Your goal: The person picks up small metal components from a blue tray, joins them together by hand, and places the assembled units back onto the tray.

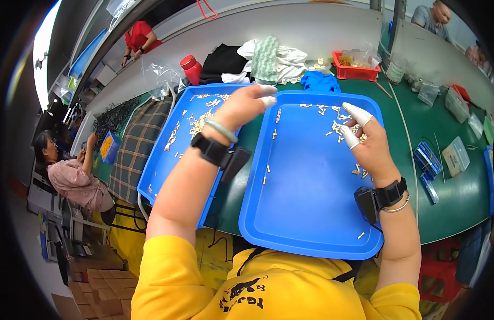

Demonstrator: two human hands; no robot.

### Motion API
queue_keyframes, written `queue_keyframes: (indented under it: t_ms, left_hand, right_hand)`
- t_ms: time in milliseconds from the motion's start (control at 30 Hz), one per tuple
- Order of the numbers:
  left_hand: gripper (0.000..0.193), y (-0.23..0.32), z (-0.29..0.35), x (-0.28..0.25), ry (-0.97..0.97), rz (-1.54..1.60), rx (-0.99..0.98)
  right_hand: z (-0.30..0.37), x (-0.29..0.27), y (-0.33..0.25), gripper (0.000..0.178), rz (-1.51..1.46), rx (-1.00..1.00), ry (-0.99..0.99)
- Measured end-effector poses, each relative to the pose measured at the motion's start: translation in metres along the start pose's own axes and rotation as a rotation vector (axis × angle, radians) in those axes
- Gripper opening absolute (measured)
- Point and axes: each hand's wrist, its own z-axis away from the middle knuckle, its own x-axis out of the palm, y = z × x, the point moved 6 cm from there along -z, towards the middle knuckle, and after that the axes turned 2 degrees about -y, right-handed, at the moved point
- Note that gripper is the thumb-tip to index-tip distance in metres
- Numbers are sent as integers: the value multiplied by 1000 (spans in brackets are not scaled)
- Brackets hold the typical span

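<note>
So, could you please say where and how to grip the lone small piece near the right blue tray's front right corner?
Probably pinch the small piece across its long sides, from above: it looks elongated, lying flat and alone inside the blue tray's raised rim.

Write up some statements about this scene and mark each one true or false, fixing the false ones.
1. The right hand is over the right tray. True.
2. The red bottle stands left of the black cloth. True.
3. A full glove covers the right hand. False: only fingers wear white covers.
4. The blue cloth lies inside the right tray. False: it lies beyond the tray.
5. The table is green. True.
</note>
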Motion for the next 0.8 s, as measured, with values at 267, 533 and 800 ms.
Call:
queue_keyframes:
  t_ms: [267, 533, 800]
  left_hand:
    - [26, -14, -72, 85, 2, -890, 176]
    - [17, -20, -96, 90, -2, -1027, 148]
    - [15, -13, -94, 96, -43, -1148, 199]
  right_hand:
    - [2, 3, 0, 44, -27, -44, 20]
    - [-1, -2, -5, 40, 18, -32, -14]
    - [2, 0, 3, 36, -5, -14, 1]
